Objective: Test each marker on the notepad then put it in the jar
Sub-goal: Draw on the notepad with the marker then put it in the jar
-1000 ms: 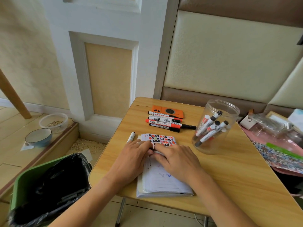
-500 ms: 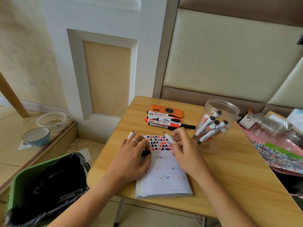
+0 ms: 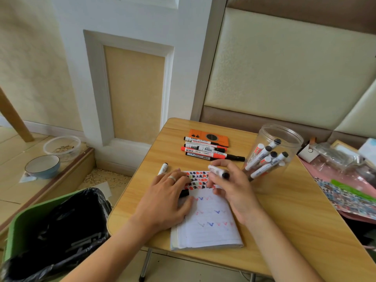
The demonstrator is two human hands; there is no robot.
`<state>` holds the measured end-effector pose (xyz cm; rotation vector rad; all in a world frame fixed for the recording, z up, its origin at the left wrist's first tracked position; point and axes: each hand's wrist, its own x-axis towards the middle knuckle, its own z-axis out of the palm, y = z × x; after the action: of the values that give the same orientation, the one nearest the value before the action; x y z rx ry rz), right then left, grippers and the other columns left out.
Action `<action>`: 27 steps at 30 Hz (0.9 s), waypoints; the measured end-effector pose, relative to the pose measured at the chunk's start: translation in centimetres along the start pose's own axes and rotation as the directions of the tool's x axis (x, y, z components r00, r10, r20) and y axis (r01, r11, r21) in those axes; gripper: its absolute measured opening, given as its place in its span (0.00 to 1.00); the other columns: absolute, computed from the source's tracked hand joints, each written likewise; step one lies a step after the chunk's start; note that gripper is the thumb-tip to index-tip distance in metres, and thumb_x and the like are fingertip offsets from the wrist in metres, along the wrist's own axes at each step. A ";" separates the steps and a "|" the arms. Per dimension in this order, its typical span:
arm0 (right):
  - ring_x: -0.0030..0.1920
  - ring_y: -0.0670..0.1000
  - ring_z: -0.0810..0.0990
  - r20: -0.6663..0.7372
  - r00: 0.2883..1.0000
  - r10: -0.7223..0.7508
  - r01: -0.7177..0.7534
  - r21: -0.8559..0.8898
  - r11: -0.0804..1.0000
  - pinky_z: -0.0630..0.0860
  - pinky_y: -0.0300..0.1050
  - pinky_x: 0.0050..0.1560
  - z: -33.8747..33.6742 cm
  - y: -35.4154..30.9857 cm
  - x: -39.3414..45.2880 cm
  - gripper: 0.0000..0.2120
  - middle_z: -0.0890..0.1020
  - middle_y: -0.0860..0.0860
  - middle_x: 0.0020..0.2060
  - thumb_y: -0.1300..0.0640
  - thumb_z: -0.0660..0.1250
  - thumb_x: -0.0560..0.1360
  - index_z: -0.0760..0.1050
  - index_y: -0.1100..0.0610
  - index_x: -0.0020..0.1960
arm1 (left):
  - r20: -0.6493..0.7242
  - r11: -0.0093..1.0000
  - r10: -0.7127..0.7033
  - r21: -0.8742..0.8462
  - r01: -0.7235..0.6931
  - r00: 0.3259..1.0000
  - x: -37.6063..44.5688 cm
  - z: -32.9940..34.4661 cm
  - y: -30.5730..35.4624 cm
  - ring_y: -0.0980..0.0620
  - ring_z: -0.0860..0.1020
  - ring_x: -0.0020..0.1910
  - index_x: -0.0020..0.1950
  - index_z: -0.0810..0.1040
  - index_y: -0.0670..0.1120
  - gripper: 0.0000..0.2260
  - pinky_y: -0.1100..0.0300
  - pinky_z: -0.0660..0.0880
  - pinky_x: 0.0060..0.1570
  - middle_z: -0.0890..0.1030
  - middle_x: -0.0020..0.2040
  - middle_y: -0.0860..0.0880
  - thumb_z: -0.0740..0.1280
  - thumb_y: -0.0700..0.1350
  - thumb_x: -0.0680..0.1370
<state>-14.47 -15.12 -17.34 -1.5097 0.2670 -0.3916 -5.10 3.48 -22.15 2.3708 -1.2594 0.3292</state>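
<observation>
My right hand [image 3: 230, 186] had lifted off the notepad [image 3: 207, 224] since half a second before, its grip clamped on a white marker [image 3: 218, 171] held level above the pad's far edge, black end toward me. Earlier both hands sat together at the page's top; by now they had parted, which I took to mean the cap was off and the test stroke came next. My left hand [image 3: 168, 198] pressed flat on the pad's left side, fingers spread, with a small black piece, probably the cap [image 3: 184, 193], tucked under them; I could not tell whether that grip was clamped on it. The jar [image 3: 272, 151] stood just right of my right hand, holding several markers. Untested markers [image 3: 205, 150] lay in a row at the surface's far side.
</observation>
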 end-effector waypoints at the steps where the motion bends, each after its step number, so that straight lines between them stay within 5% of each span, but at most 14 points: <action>1: 0.40 0.52 0.80 -0.004 1.000 -0.020 0.020 -0.050 0.999 0.75 0.41 0.35 0.4 0.2 -0.1 0.08 0.82 0.54 0.40 0.65 0.70 0.79 0.78 0.58 0.57 | -0.001 1.000 -0.005 0.005 0.005 1.000 0.0 0.0 0.0 0.56 0.64 0.77 0.71 0.72 0.52 0.25 0.56 0.58 0.75 0.73 0.72 0.54 0.55 0.63 0.79; 7: 0.27 0.51 0.71 0.006 1.000 -0.028 0.028 -0.125 0.992 0.65 0.37 0.24 2.4 0.7 -0.3 0.04 0.74 0.56 0.32 0.63 0.65 0.82 0.71 0.63 0.51 | -0.007 0.999 -0.041 0.033 0.041 0.999 0.0 -0.1 0.2 0.54 0.65 0.77 0.72 0.72 0.49 0.29 0.57 0.56 0.75 0.74 0.72 0.52 0.54 0.63 0.77; 12: 0.24 0.51 0.69 -0.050 0.999 0.009 -0.019 -0.213 0.977 0.61 0.39 0.22 2.9 1.5 -0.3 0.07 0.76 0.57 0.30 0.58 0.67 0.82 0.72 0.60 0.47 | 0.002 0.998 -0.062 0.003 0.062 0.998 0.1 0.0 0.2 0.52 0.70 0.72 0.60 0.69 0.50 0.17 0.55 0.60 0.75 0.80 0.60 0.51 0.54 0.57 0.76; 18: 0.23 0.52 0.71 -0.049 0.999 0.006 -0.021 -0.299 0.954 0.63 0.38 0.21 3.1 1.9 -0.2 0.07 0.77 0.56 0.29 0.60 0.67 0.81 0.74 0.60 0.44 | -0.021 1.000 -0.025 -0.013 0.025 0.999 0.0 0.2 -0.1 0.52 0.70 0.73 0.52 0.72 0.51 0.17 0.55 0.61 0.74 0.80 0.63 0.51 0.55 0.62 0.77; 27: 0.22 0.51 0.71 -0.016 1.000 0.009 -0.014 -0.332 0.943 0.64 0.38 0.22 3.1 1.8 -0.3 0.07 0.77 0.56 0.28 0.61 0.67 0.80 0.75 0.59 0.43 | -0.038 0.999 -0.011 0.051 0.013 0.999 0.0 0.3 0.0 0.53 0.68 0.75 0.63 0.74 0.49 0.25 0.52 0.57 0.77 0.79 0.67 0.51 0.59 0.65 0.76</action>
<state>-13.37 -12.14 -19.04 -1.8367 0.3666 -0.3601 -5.10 3.32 -22.36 2.4028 -1.2330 0.4049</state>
